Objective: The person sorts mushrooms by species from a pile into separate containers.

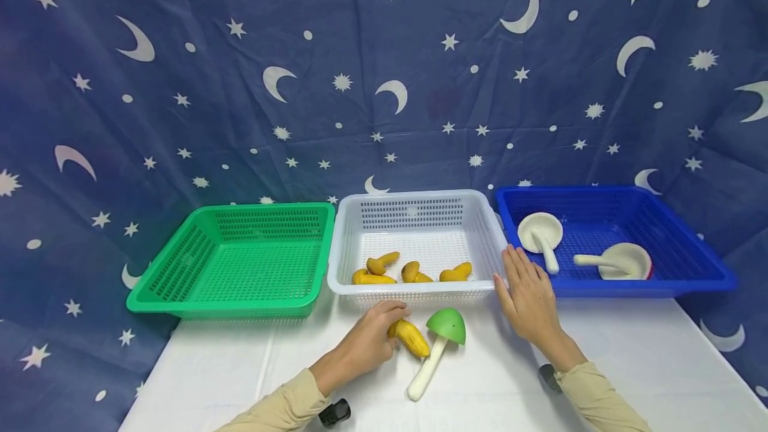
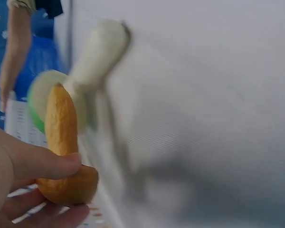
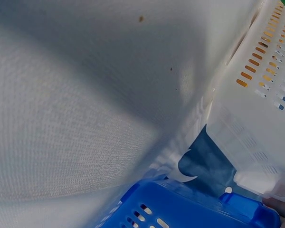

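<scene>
My left hand (image 1: 367, 340) grips a yellow toy mushroom (image 1: 414, 340) in front of the white basket (image 1: 420, 287). In the left wrist view, thumb and fingers pinch the yellow mushroom at its capped end, its narrow stem pointing up. Beside it on the table lies a green-capped toy mushroom (image 1: 447, 325) with a white stem. Several more yellow mushrooms (image 1: 456, 272) lie inside the white basket along its front. At that basket's front right corner, my right hand (image 1: 529, 295) rests with straight fingers and holds nothing; only a bit of it shows in the right wrist view.
A green basket (image 1: 246, 307) stands left of the white one. To the right, a blue basket (image 1: 636, 289) holds two white-stemmed mushrooms (image 1: 624, 262), caps turned underside up. A blue star-and-moon cloth (image 1: 336, 39) hangs behind the baskets, over a white-covered table (image 1: 486, 392).
</scene>
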`<state>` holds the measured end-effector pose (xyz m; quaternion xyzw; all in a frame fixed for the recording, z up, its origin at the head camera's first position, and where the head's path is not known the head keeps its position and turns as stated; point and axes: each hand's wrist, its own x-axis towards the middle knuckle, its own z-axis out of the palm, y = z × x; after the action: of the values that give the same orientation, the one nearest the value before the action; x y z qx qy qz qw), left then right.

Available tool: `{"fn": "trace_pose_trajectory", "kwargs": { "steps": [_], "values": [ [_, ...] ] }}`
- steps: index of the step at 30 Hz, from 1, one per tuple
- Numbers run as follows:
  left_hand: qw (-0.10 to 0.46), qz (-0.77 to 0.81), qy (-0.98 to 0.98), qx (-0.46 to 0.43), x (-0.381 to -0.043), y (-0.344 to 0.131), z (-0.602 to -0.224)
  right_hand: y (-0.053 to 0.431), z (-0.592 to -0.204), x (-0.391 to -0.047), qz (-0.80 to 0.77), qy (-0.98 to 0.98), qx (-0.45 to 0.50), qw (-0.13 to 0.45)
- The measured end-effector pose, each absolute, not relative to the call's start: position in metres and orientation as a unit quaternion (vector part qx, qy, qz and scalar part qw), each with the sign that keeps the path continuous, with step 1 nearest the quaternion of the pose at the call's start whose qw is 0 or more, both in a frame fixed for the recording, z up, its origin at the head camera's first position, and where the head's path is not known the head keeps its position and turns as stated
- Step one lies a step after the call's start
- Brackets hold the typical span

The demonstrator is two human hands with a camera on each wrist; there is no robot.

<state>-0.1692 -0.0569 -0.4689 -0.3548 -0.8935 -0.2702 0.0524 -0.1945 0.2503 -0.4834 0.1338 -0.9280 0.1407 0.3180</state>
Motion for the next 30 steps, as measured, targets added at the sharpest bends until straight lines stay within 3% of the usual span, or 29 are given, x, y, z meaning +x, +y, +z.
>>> {"fn": "trace_pose_trajectory", "kwargs": {
  "steps": [12, 30],
  "values": [
    [0.063, -0.286, -0.895, -0.336, -0.151, -0.057, -0.426, 0.252, -0.482, -0.193, 0.143, -0.928, 0.131, 0.317],
    [0.093, -0.342, -0.882, -0.31, -0.167, -0.067, -0.392, 0.249, -0.482, -0.193, 0.143, -0.929, 0.13, 0.315]
  ]
}}
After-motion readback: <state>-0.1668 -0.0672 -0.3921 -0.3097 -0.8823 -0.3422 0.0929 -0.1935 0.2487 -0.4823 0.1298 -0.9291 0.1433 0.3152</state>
